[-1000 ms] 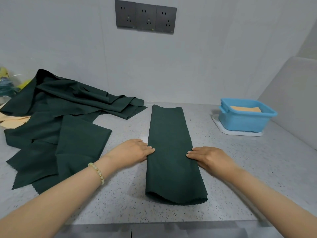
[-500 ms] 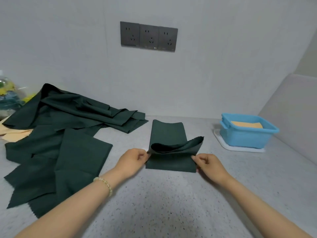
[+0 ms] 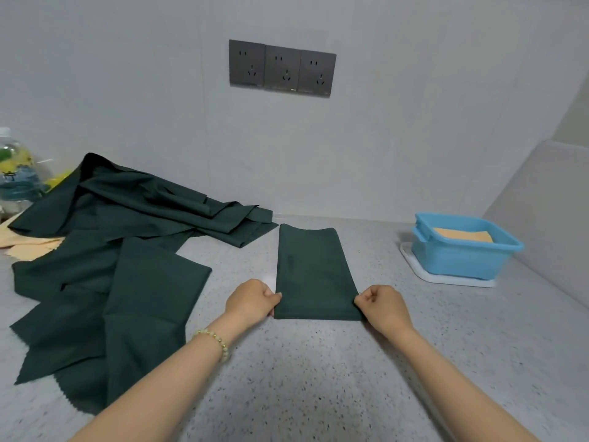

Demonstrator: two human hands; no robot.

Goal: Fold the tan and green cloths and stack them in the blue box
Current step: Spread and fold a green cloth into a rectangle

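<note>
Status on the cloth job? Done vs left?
Done: a folded tan cloth lies in the blue box. In hand: left hand and right hand pinch the near corners of the folded green cloth on the counter; not boxed yet. Left: the green pile and a loose tan cloth partly under it.

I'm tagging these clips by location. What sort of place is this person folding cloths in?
Probably a kitchen or utility counter indoors: a speckled stone-look countertop against a pale wall carrying three dark wall sockets, with a plastic bottle at the far left.
</note>
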